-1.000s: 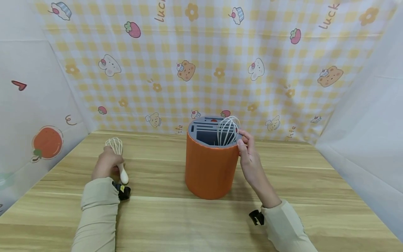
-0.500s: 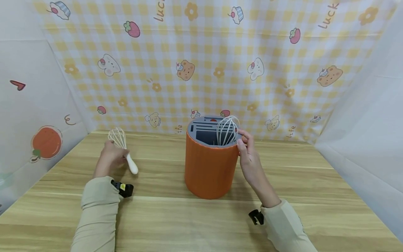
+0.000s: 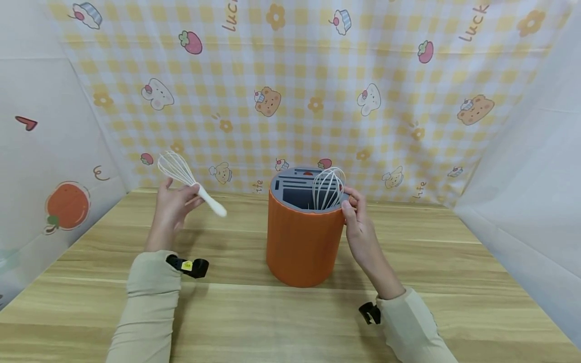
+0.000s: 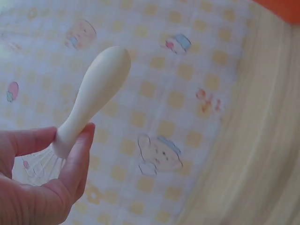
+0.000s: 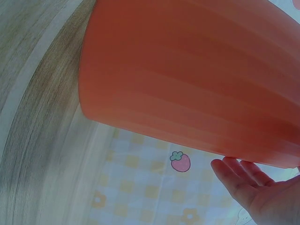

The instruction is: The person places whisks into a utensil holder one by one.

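Observation:
In the head view my left hand [image 3: 174, 204] holds a white whisk [image 3: 211, 200] up off the table. Thumb and fingers pinch it where the handle [image 4: 101, 82] meets the wires, as the left wrist view shows. Its wire end points up and left, its handle down and right. An orange knife and utensil holder [image 3: 304, 247] with a grey slotted top stands upright on the table. My right hand [image 3: 358, 224] grips its right rim; in the right wrist view several fingertips [image 5: 225, 171] lie against the orange wall [image 5: 187, 84]. Another whisk [image 3: 329, 189] stands wires-up in the holder, its handle hidden.
The wood-grain table [image 3: 254, 322] runs back to a yellow checked cloth [image 3: 299, 136] hanging behind the holder. White side cloths [image 3: 535, 191] close off left and right. A black strap mount [image 3: 195, 267] sits at my left wrist.
My left hand has lifted the whisk off the table and moved it up and slightly right, tilting its handle toward the holder. The right hand and the holder have stayed put.

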`<control>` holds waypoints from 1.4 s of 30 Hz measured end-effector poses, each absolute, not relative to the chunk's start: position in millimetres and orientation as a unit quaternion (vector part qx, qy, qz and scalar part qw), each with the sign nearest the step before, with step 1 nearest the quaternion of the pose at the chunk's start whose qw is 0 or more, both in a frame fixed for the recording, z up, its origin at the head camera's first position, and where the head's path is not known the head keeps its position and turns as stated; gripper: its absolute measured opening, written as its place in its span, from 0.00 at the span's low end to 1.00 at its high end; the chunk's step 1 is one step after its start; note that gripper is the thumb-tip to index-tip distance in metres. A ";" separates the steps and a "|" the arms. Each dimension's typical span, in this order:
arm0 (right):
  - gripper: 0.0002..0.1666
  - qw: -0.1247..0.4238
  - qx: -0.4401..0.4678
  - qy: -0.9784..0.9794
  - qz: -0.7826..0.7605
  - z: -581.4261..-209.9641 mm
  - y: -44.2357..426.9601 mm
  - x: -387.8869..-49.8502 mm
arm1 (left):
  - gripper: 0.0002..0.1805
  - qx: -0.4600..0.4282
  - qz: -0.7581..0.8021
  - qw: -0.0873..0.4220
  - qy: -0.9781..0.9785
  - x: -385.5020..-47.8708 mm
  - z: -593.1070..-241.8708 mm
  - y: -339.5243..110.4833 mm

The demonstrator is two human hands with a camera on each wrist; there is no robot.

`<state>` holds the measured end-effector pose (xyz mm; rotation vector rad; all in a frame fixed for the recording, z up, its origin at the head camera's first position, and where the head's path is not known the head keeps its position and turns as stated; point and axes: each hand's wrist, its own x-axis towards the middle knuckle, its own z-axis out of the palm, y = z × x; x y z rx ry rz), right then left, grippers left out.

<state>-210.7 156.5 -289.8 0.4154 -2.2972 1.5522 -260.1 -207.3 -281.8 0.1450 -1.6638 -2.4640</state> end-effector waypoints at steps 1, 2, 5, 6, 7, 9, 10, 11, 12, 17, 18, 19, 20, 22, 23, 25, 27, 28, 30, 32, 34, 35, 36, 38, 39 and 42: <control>0.22 0.168 0.145 -0.809 0.545 -289.7 156.5 -210.7 | 0.48 0.036 -0.836 0.084 -0.540 -259.1 -279.6 -204.6; 0.22 0.168 0.144 -0.809 0.544 -289.6 156.5 -210.7 | 0.46 0.024 -0.848 0.085 -0.522 -257.9 -277.5 -202.1; 0.22 0.167 0.143 -0.810 0.544 -289.3 156.6 -210.6 | 0.33 -0.019 -0.879 0.089 -0.469 -254.4 -271.1 -193.3; 0.22 0.166 0.143 -0.810 0.544 -289.3 156.6 -210.5 | 0.28 -0.032 -0.887 0.088 -0.452 -253.1 -268.6 -190.1; 0.22 0.166 0.142 -0.811 0.543 -289.2 156.8 -210.4 | 0.25 -0.044 -0.894 0.089 -0.436 -251.4 -265.7 -186.8; 0.23 0.165 0.142 -0.811 0.544 -289.0 157.1 -210.2 | 0.21 -0.064 -0.906 0.090 -0.409 -247.7 -259.2 -179.9; 0.23 0.164 0.142 -0.811 0.543 -288.9 157.2 -210.0 | 0.21 -0.073 -0.909 0.091 -0.400 -245.3 -255.5 -176.2; 0.23 0.164 0.142 -0.812 0.542 -288.8 157.4 -209.8 | 0.21 -0.083 -0.911 0.095 -0.394 -243.0 -251.7 -172.2; 0.23 0.163 0.142 -0.812 0.542 -288.8 157.7 -209.6 | 0.22 -0.091 -0.912 0.099 -0.389 -240.6 -248.1 -168.2; 0.22 0.162 0.143 -0.810 0.545 -289.3 158.7 -209.5 | 0.26 -0.129 -0.909 0.123 -0.376 -228.9 -233.6 -148.1; 0.22 0.163 0.144 -0.809 0.546 -289.5 158.8 -209.6 | 0.27 -0.134 -0.909 0.127 -0.374 -226.9 -231.6 -144.3; 0.22 0.163 0.143 -0.809 0.546 -289.6 158.9 -209.7 | 0.27 -0.138 -0.909 0.131 -0.372 -225.3 -229.8 -140.4; 0.22 0.164 0.143 -0.809 0.546 -289.8 159.0 -209.8 | 0.27 -0.142 -0.909 0.133 -0.369 -224.1 -228.4 -137.0; 0.22 0.165 0.143 -0.809 0.545 -290.0 159.0 -210.1 | 0.27 -0.149 -0.907 0.138 -0.368 -221.6 -226.3 -130.3; 0.22 0.166 0.143 -0.810 0.545 -290.0 159.0 -210.0 | 0.26 -0.151 -0.906 0.141 -0.368 -220.6 -225.5 -127.0; 0.22 0.167 0.143 -0.811 0.542 -290.1 158.9 -209.9 | 0.25 -0.158 -0.901 0.147 -0.377 -218.2 -224.1 -120.8; 0.22 0.172 0.144 -0.813 0.537 -290.2 158.9 -210.1 | 0.24 -0.164 -0.891 0.159 -0.391 -215.3 -223.1 -114.4; 0.22 0.174 0.145 -0.814 0.536 -290.2 158.8 -210.2 | 0.24 -0.168 -0.887 0.164 -0.398 -213.9 -222.5 -111.1; 0.22 0.176 0.146 -0.815 0.532 -290.3 158.9 -210.5 | 0.23 -0.175 -0.875 0.175 -0.416 -211.1 -221.6 -105.0; 0.22 0.177 0.147 -0.815 0.531 -290.2 159.0 -210.9 | 0.23 -0.182 -0.865 0.183 -0.430 -209.0 -221.2 -99.5; 0.22 0.174 0.146 -0.815 0.533 -290.1 158.9 -210.8 | 0.22 -0.187 -0.858 0.185 -0.442 -207.9 -221.1 -95.4; 0.22 0.173 0.146 -0.816 0.532 -289.9 158.8 -210.5 | 0.23 -0.188 -0.854 0.186 -0.449 -207.6 -221.3 -93.8; 0.23 0.171 0.146 -0.816 0.532 -289.8 158.7 -210.2 | 0.23 -0.189 -0.851 0.186 -0.454 -207.5 -221.6 -92.4; 0.23 0.169 0.147 -0.817 0.532 -289.5 158.3 -209.8 | 0.23 -0.188 -0.844 0.186 -0.467 -207.8 -222.6 -90.7; 0.23 0.168 0.146 -0.817 0.532 -289.4 158.2 -209.5 | 0.24 -0.187 -0.840 0.186 -0.474 -208.1 -223.1 -89.9; 0.23 0.165 0.147 -0.816 0.534 -289.3 157.8 -209.4 | 0.26 -0.190 -0.828 0.190 -0.492 -208.8 -225.2 -87.5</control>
